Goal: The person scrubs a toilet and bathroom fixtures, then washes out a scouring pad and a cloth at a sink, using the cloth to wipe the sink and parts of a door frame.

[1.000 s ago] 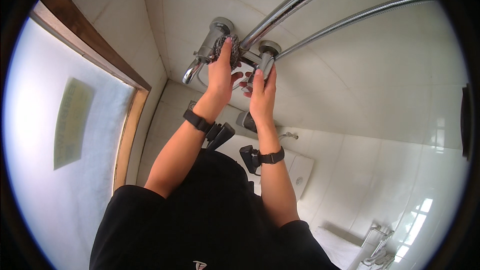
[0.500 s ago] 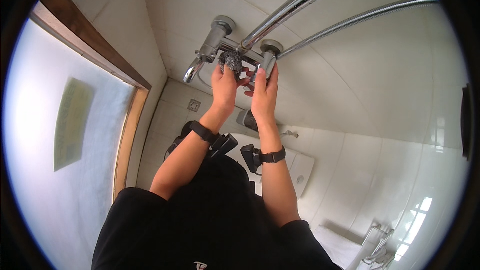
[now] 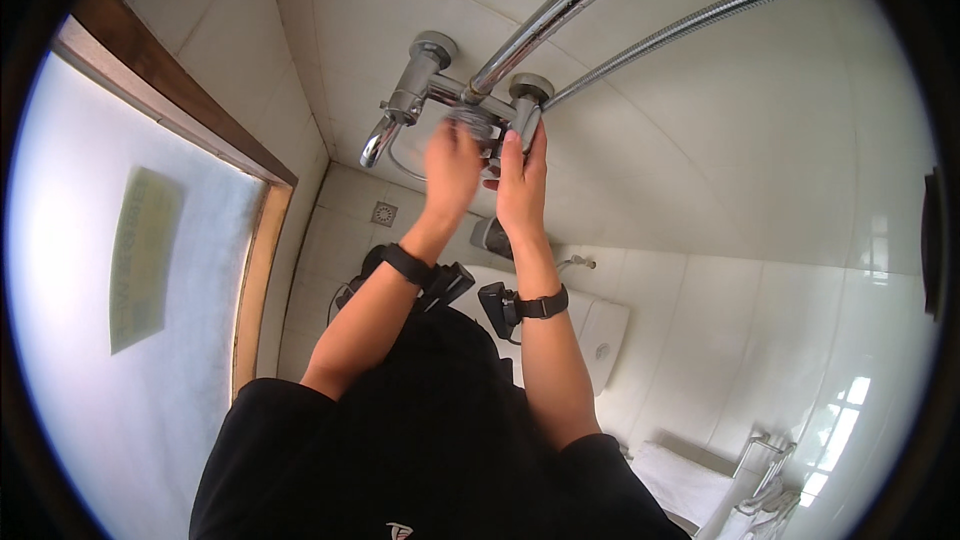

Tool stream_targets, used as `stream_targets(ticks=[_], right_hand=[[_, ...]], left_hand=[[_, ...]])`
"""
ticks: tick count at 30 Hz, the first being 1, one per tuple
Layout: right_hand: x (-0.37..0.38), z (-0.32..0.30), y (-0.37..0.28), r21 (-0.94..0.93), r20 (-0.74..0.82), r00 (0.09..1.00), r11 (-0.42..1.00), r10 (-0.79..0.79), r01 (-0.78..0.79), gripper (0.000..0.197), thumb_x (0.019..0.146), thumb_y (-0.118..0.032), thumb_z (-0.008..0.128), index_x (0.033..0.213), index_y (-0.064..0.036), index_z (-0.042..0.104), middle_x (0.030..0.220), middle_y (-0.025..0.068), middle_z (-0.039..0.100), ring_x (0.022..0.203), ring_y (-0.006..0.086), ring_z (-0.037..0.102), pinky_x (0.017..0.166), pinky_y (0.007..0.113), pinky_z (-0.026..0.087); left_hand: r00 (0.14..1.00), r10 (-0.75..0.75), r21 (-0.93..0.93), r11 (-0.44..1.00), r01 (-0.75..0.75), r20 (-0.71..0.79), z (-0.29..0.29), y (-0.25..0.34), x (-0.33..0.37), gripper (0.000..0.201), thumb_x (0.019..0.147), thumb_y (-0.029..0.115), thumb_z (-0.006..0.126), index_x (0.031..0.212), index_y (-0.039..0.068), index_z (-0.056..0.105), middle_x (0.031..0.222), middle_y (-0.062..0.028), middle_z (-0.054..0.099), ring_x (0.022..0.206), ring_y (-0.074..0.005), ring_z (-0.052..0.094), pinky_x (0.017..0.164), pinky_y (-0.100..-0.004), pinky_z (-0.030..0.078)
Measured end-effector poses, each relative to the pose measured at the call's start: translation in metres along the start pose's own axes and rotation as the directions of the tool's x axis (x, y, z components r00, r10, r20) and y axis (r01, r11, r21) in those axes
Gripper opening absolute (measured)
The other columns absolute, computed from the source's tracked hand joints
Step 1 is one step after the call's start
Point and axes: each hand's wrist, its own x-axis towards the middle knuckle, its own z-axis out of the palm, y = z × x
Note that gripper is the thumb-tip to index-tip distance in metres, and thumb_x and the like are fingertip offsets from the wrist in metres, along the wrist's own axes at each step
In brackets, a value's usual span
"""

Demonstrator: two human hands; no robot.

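A chrome shower mixer tap [image 3: 409, 88] is fixed to the tiled wall, its short spout [image 3: 376, 143] pointing down at the left. My left hand [image 3: 453, 172], blurred by motion, is closed on a grey steel wool scrubber [image 3: 472, 122], held against the middle of the tap body. The scrubber is smeared too, and my fingers partly cover it. Close by on the right, my right hand [image 3: 522, 190] grips the tap's right end, thumb on the near side. Its other fingers are partly hidden behind the metal.
From the tap, a chrome riser pipe [image 3: 560, 15] and a flexible metal hose [image 3: 690, 28] run up to the right. A floor drain [image 3: 384, 213] lies below. At left stands a frosted door [image 3: 205, 240]. A white toilet [image 3: 590, 335] and a towel rack [image 3: 765, 480] are at lower right.
My left hand and the scrubber have blurred with movement along the tap body. The right hand keeps its hold on the tap. The whole view has shifted slightly.
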Motion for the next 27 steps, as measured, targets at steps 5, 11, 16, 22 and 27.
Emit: stream_targets(ticks=[5,11,16,22,27], right_hand=[[-0.001,0.006,-0.005,-0.03,0.004,1.0,1.0,-0.002,0.002,0.073,0.107,-0.043,0.054,0.163,-0.0043,0.026,0.106,0.0094,0.067,0.082,0.0169,0.062,0.059,0.032,0.053],[0.005,-0.005,0.005,0.004,-0.025,0.991,0.992,-0.128,0.128,0.071,0.108,-0.045,0.051,0.162,-0.004,0.029,0.111,0.0112,0.067,0.083,0.018,0.062,0.063,0.031,0.053],[-0.005,0.0,-0.01,-0.104,-0.005,1.0,0.995,-0.005,0.004,0.069,0.109,-0.047,0.049,0.161,-0.0043,0.032,0.117,0.0131,0.069,0.086,0.0208,0.063,0.068,0.032,0.053],[-0.001,-0.015,-0.002,-0.163,0.037,0.999,0.986,0.025,-0.018,0.073,0.11,-0.056,0.043,0.159,-0.0021,0.035,0.125,0.0155,0.065,0.094,0.0201,0.064,0.075,0.033,0.055],[-0.018,-0.022,0.027,0.035,0.05,0.977,0.978,0.205,-0.207,0.074,0.111,-0.061,0.03,0.152,-0.0017,0.046,0.131,0.0109,0.063,0.103,0.0212,0.067,0.08,0.037,0.059]], left_hand=[[0.982,0.056,0.113,0.993,-0.036,-0.183,-0.008,-0.021,0.015,0.032,0.108,0.021,0.048,0.098,-0.008,0.057,0.08,-0.026,0.066,0.076,-0.0389,0.068,0.07,-0.0454,0.052],[0.993,0.108,0.177,0.978,-0.113,0.04,0.018,-0.003,-0.008,0.036,0.111,0.025,0.044,0.098,-0.006,0.057,0.077,-0.0159,0.065,0.067,-0.0247,0.06,0.063,-0.042,0.048],[0.997,-0.052,0.079,0.995,0.056,-0.051,0.001,-0.013,0.01,0.038,0.112,0.026,0.041,0.1,-0.006,0.058,0.083,-0.0198,0.066,0.07,-0.0289,0.061,0.067,-0.0453,0.049],[0.991,-0.045,-0.061,0.997,0.037,-0.128,0.002,-0.005,0.009,0.037,0.11,0.027,0.046,0.102,-0.006,0.06,0.078,-0.0145,0.06,0.07,-0.022,0.054,0.069,-0.0423,0.048],[0.984,0.056,0.378,0.918,-0.117,0.169,-0.016,-0.024,0.011,0.034,0.109,0.026,0.049,0.101,-0.005,0.061,0.074,-0.0142,0.062,0.068,-0.0229,0.053,0.067,-0.0413,0.046]])
